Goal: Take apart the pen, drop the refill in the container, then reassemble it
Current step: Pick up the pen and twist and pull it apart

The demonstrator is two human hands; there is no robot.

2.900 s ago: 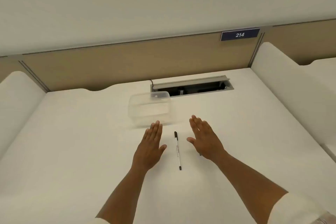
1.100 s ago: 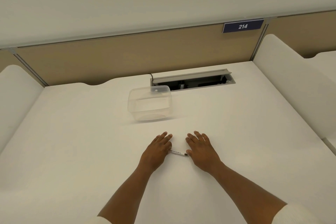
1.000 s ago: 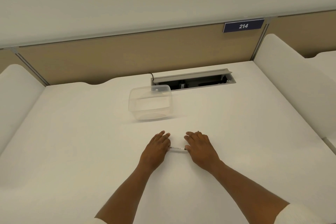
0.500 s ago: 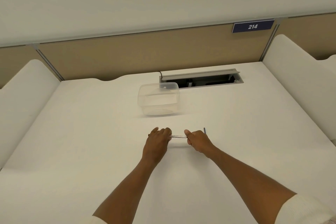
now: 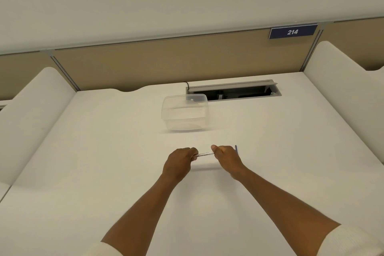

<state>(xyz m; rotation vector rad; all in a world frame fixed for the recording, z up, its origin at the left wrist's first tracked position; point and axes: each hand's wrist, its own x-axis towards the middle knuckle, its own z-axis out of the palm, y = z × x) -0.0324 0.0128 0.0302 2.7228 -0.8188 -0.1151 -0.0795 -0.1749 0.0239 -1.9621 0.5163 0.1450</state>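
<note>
Nearest, two bare forearms reaching out over the white desk [image 5: 87,172]. Left hand [image 5: 179,162] curled shut around one end of the pen [image 5: 205,154], right hand [image 5: 225,158] curled shut around the other, white barrel showing level between them, raised a little off the surface. Just beside the right hand, a thin blue stick [image 5: 236,149], too small to identify. Farther back, clear container [image 5: 185,112] open and seemingly empty, in front of the cable hatch [image 5: 233,90]; beyond, a partition with sign 214 [image 5: 293,31]. Judged stage: pull-apart barely begun; refill drop and reassembly all remaining. Compared with three seconds back: then palms flat either side of a pen lying pointing away; now gripped crosswise and lifted.
</note>
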